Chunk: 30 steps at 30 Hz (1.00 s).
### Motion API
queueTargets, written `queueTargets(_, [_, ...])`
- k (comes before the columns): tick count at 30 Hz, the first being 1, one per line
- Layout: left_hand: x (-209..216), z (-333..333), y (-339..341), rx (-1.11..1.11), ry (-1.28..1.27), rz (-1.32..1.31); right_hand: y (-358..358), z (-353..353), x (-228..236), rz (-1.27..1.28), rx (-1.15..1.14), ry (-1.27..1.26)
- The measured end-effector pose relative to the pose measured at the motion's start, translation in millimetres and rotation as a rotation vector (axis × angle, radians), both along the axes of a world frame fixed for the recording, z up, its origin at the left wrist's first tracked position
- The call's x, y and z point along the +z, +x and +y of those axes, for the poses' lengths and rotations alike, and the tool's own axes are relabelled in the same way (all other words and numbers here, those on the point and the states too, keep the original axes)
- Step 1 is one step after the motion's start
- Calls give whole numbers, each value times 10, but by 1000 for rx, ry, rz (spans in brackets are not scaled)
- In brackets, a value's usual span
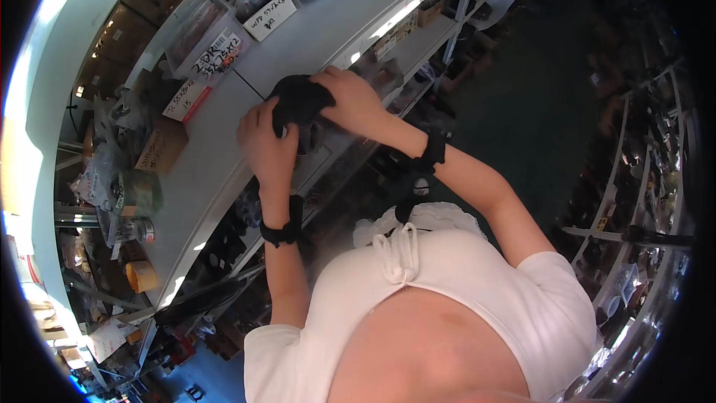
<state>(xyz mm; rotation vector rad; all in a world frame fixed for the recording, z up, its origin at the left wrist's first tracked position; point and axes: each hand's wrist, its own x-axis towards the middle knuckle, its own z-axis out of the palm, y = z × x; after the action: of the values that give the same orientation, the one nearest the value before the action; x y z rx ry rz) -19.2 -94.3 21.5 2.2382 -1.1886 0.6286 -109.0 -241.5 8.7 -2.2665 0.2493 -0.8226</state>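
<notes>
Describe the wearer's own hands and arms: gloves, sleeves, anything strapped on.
Left hand and right hand: no gloves. Each wrist has a black band, the left band and the right band, both with uneven, bulky outlines. Forearms bare; short, plain white sleeves, left sleeve and right sleeve. No cables or markings I can make out.

Counter [321,26]: smooth grey top, low sheen from where I'm standing. Black bundle [298,101] at its front edge: matt, creased; cloth or soft plastic, can't tell. Along counter's back: clear tub [188,39], glossy plastic; white carton [270,16], smooth card; brown box [162,145], dull cardboard. Behind counter: bags [104,179], shiny crinkled plastic. In front of counter: white shirt [462,261], soft matt cloth.
</notes>
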Motion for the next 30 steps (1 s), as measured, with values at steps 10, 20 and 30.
queueTargets(10, [-321, 1369, -207, 142, -150, -98, -15, 1285, -211, 37, 143, 176])
queueTargets(20, [-692, 1550, -939, 183, -254, 550, -663, 1497, -187, 255, 188, -218])
queueTargets(30, [-804, 315, -2414, -406, 66, 573, -2844, 548, -353, 369, -199, -247])
